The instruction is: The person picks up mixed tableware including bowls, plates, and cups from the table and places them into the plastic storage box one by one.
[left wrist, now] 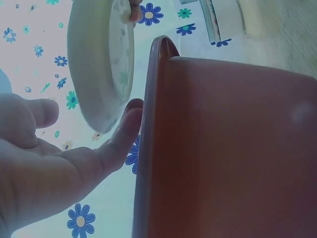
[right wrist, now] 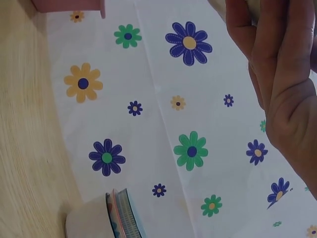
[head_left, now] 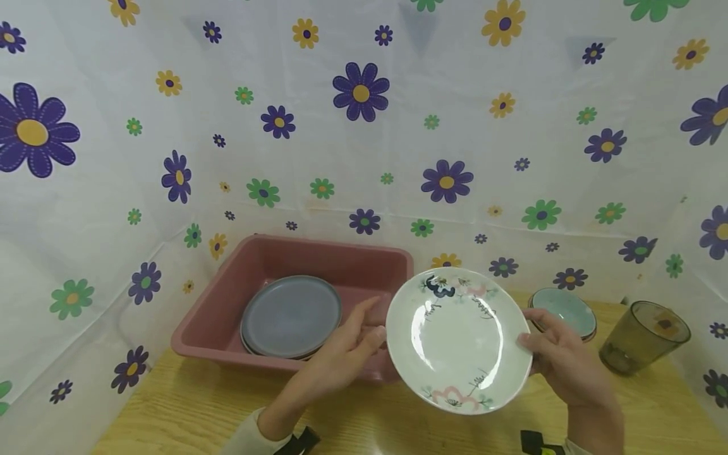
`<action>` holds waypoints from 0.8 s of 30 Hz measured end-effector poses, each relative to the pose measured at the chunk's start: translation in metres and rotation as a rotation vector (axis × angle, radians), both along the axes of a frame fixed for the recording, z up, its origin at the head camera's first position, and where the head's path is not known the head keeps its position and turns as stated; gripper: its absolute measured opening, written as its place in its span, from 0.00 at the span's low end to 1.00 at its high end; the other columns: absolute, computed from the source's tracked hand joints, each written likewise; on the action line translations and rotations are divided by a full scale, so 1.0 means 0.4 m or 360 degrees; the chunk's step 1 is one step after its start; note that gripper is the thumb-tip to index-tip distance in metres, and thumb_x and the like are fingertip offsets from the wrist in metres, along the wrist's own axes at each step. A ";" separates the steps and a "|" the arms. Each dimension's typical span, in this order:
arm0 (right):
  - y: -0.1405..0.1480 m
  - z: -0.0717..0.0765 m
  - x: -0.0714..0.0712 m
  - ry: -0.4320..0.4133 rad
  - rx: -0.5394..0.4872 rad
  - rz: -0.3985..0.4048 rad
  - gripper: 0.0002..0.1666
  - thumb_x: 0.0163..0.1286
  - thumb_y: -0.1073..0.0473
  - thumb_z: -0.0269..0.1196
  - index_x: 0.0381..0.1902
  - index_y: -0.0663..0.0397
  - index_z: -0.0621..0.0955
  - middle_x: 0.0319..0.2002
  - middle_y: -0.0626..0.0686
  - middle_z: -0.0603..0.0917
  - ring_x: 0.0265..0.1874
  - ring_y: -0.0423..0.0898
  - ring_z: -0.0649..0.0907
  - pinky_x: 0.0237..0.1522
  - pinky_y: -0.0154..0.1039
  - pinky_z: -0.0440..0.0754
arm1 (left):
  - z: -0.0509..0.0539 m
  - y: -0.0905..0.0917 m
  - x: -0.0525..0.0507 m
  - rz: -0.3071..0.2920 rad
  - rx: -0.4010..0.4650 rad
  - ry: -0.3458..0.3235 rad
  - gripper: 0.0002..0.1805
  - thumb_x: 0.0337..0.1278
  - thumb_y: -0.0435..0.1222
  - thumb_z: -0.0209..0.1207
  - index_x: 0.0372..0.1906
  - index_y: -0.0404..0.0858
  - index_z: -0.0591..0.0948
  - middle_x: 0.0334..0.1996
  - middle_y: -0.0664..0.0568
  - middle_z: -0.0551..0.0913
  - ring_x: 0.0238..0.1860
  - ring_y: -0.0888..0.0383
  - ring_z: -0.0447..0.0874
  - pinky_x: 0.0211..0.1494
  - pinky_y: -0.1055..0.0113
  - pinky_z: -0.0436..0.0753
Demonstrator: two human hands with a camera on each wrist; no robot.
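Head view, right hand (head_left: 560, 357): thumb and fingers pinch the right rim of the floral plate (head_left: 459, 344); forearm slants up from the lower right.
Left hand (head_left: 341, 351): fingers extended, gripping nothing, just beside the plate's left rim; any fingertip contact is unclear.
Floral plate: between both hands, round without a long axis, raised above the worktop (head_left: 199, 404), tilted, patterned face toward the head camera.
Pink tub (head_left: 327, 245): left of the floral plate, nearer the left hand; grey plate (head_left: 292, 316) inside.
Tumbler (head_left: 643, 341): right of the right hand.
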State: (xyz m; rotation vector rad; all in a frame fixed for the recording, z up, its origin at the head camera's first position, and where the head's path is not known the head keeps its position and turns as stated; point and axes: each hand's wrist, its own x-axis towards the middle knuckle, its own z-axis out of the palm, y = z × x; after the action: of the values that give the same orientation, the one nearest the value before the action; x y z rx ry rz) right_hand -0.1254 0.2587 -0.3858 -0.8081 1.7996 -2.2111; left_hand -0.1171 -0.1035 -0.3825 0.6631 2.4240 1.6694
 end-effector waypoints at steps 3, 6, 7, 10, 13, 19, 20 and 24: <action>-0.009 -0.003 -0.004 0.0025 -0.0027 0.0060 0.23 0.75 0.77 0.39 0.62 0.58 0.68 0.38 0.56 0.88 0.30 0.50 0.89 0.28 0.44 0.87 | -0.001 0.001 -0.001 -0.0043 0.0106 -0.0095 0.36 0.76 0.47 0.48 0.78 0.40 0.48 0.67 0.37 0.71 0.61 0.47 0.79 0.56 0.56 0.83; -0.016 -0.007 -0.007 0.0055 -0.0072 0.0136 0.24 0.74 0.79 0.37 0.62 0.59 0.67 0.38 0.58 0.89 0.30 0.51 0.89 0.28 0.46 0.87 | -0.002 0.002 -0.001 -0.0070 0.0197 -0.0153 0.36 0.77 0.44 0.48 0.78 0.39 0.46 0.68 0.35 0.68 0.59 0.46 0.80 0.54 0.57 0.84; -0.020 -0.006 -0.007 0.0052 -0.0078 0.0148 0.24 0.74 0.79 0.37 0.62 0.59 0.67 0.38 0.59 0.89 0.30 0.51 0.89 0.28 0.46 0.87 | -0.002 0.003 -0.001 -0.0074 0.0214 -0.0159 0.36 0.77 0.43 0.48 0.78 0.39 0.46 0.69 0.35 0.67 0.59 0.46 0.80 0.54 0.58 0.84; -0.030 -0.005 -0.006 0.0054 -0.0087 0.0180 0.25 0.73 0.79 0.37 0.62 0.60 0.66 0.39 0.60 0.89 0.30 0.52 0.90 0.29 0.46 0.87 | -0.002 0.005 -0.001 -0.0087 0.0255 -0.0173 0.34 0.77 0.40 0.47 0.78 0.39 0.46 0.71 0.36 0.65 0.57 0.48 0.82 0.52 0.62 0.85; -0.040 -0.001 -0.005 0.0033 -0.0072 0.0187 0.25 0.74 0.79 0.37 0.62 0.59 0.67 0.39 0.59 0.89 0.31 0.51 0.90 0.29 0.45 0.87 | -0.001 0.006 -0.001 -0.0114 0.0298 -0.0181 0.33 0.78 0.39 0.45 0.78 0.40 0.47 0.73 0.40 0.63 0.55 0.50 0.83 0.49 0.64 0.85; -0.055 0.004 -0.004 0.0009 -0.0044 0.0201 0.25 0.75 0.78 0.38 0.62 0.56 0.69 0.39 0.59 0.89 0.31 0.52 0.90 0.29 0.46 0.87 | 0.004 0.008 0.000 -0.0067 0.0256 -0.0148 0.31 0.79 0.40 0.43 0.78 0.44 0.49 0.61 0.41 0.75 0.40 0.55 0.86 0.53 0.64 0.83; -0.057 0.004 -0.003 0.0005 -0.0036 0.0200 0.25 0.75 0.78 0.39 0.62 0.56 0.69 0.39 0.59 0.89 0.31 0.52 0.90 0.29 0.47 0.87 | 0.005 0.008 0.000 -0.0049 0.0233 -0.0132 0.30 0.79 0.40 0.43 0.78 0.43 0.49 0.59 0.42 0.76 0.40 0.56 0.85 0.57 0.64 0.80; -0.064 0.004 -0.003 -0.0012 0.0000 0.0184 0.24 0.75 0.77 0.40 0.62 0.54 0.69 0.39 0.59 0.89 0.31 0.52 0.90 0.29 0.47 0.87 | 0.009 0.007 0.003 0.0012 0.0188 -0.0086 0.28 0.79 0.39 0.43 0.77 0.41 0.53 0.54 0.43 0.77 0.39 0.58 0.83 0.64 0.63 0.73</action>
State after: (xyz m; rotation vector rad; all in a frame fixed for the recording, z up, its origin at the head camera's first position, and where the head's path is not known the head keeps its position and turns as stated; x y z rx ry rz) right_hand -0.1265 0.2332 -0.3840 -0.8792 1.7038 -2.1388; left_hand -0.1161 -0.1008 -0.3791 0.6161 2.3085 1.8207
